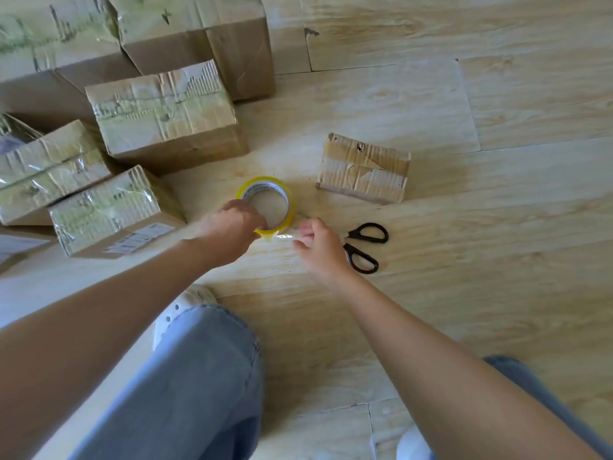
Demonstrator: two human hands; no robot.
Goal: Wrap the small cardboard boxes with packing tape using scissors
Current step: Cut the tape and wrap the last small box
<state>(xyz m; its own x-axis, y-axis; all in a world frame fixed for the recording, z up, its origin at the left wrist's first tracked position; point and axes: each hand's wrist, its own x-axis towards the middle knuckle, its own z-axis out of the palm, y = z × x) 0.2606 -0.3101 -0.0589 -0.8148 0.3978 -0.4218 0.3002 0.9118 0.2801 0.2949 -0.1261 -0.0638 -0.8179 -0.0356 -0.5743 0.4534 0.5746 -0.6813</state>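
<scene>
Holding the tape roll (pixel 265 180) is your left hand (pixel 229 227), with its fingers curled over the near left edge and hooked into the hole. I cannot tell if the roll sits on the floor (pixel 464 227) or hangs just above it. A short clear strip (pixel 282 236) runs from the near side of the roll out to the right. Your right hand (pixel 318 244) is at the end of it, and its thumb and fingertips look pressed together on the strip. The picture is a bit blurry there.

So the strip lies sideways, from the roll on the left to your pinch on the right. This is what your next move turns on, I think. The scissors (pixel 351 251) lie to the right of the roll, just past your right hand, with the black handles pointing right. Your right hand is much nearer to them than your left, but it is busy with the strip.

The small box (pixel 363 167) sits past the roll, up and to the right, apart from both hands. Its long side runs left to right, much like the strip. The shiny taped boxes (pixel 169 117) are piled to the left of the roll and beyond it.
</scene>
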